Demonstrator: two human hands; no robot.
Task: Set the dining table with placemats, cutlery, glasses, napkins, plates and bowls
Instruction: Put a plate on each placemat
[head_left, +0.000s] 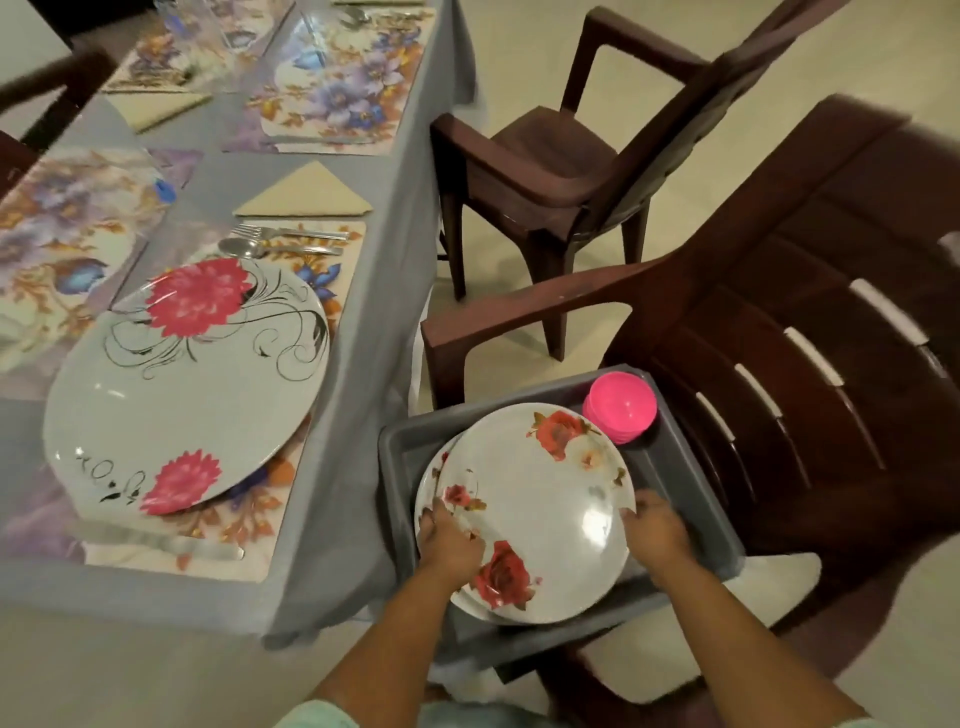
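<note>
A white plate with red roses (540, 499) tops a small stack in a grey tray (691, 483) on a brown chair. My left hand (449, 543) grips its left rim and my right hand (657, 530) grips its right rim. Stacked pink bowls (620, 408) stand in the tray's far corner. On the table, a large white plate with pink flowers (192, 384) lies on a floral placemat (249, 525), with a fork (288, 232) and spoon (270, 248) beyond it and a knife (156, 540) on the near side. A beige folded napkin (306, 195) lies past the cutlery.
The table has a grey cloth (358, 364) and more floral placemats (343, 83), another napkin (156, 106) and glasses (244, 26) farther back. A brown plastic chair (831, 364) holds the tray; a second brown chair (566, 156) stands beyond it on the pale floor.
</note>
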